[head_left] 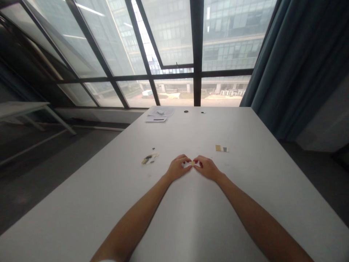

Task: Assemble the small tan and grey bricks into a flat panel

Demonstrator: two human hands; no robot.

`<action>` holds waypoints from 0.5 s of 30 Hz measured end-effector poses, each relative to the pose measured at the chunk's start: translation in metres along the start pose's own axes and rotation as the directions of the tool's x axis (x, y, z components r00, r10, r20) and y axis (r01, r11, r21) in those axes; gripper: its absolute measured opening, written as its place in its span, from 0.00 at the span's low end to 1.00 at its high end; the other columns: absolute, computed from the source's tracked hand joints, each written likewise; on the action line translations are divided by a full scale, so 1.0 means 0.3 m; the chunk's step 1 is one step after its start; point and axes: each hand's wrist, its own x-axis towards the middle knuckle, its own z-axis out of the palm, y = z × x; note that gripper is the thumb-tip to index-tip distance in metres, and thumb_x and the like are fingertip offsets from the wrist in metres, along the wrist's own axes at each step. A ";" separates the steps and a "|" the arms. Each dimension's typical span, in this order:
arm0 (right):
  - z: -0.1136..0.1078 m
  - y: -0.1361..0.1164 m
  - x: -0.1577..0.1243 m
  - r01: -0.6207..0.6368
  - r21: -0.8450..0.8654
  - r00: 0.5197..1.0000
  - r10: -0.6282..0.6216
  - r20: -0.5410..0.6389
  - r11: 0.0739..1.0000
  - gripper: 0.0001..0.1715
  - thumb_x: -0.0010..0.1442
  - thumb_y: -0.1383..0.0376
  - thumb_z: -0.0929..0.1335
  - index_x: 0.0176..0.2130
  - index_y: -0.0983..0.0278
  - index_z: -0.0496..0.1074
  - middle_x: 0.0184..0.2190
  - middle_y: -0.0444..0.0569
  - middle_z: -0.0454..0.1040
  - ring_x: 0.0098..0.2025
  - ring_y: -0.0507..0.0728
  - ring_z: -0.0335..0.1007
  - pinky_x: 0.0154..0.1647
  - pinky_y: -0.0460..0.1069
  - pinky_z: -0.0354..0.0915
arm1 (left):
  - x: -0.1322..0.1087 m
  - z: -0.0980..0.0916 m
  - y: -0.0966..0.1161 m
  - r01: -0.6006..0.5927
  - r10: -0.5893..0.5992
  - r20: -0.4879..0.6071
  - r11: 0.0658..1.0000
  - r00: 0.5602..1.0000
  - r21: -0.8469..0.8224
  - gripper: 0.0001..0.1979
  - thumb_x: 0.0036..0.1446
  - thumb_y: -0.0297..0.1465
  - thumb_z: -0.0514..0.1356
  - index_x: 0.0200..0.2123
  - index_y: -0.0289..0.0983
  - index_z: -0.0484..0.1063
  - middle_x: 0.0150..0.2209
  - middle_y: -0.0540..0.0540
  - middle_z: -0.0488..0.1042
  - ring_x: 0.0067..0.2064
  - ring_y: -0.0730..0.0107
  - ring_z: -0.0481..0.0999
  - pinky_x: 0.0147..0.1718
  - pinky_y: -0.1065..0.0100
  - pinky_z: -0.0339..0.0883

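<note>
My left hand [178,167] and my right hand [206,167] meet at the middle of the white table [191,218], fingers curled. Between their fingertips is a tiny tan piece [192,163], pinched from both sides. A small pile of loose tan and dark pieces [149,158] lies to the left of my left hand. To the right, beyond my right hand, rest a tan and a grey flat piece [221,148] side by side.
At the table's far edge lie paper sheets [159,113] with a small white object on them, a black round item [186,111] and another small dark bit [202,112]. A large window stands behind, a dark curtain [294,65] to the right, another table [24,109] at left.
</note>
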 end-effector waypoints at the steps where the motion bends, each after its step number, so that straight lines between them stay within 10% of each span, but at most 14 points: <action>1: 0.000 0.001 0.000 0.000 0.001 1.000 0.000 -0.001 1.000 0.06 0.61 0.65 0.70 0.40 0.61 0.75 0.34 0.44 0.75 0.26 0.49 0.62 0.31 0.45 0.58 | 0.000 0.000 0.000 0.001 -0.001 0.002 1.000 1.000 -0.002 0.08 0.57 0.34 0.66 0.41 0.40 0.79 0.38 0.46 0.76 0.40 0.68 0.75 0.38 0.70 0.68; 15: -0.001 -0.001 0.002 0.010 0.020 1.000 -0.010 -0.010 1.000 0.06 0.60 0.66 0.70 0.40 0.61 0.75 0.34 0.44 0.75 0.26 0.49 0.62 0.31 0.46 0.59 | 0.000 0.000 -0.003 0.000 0.000 0.006 1.000 1.000 -0.014 0.08 0.58 0.34 0.65 0.41 0.40 0.79 0.38 0.46 0.76 0.39 0.69 0.74 0.37 0.70 0.67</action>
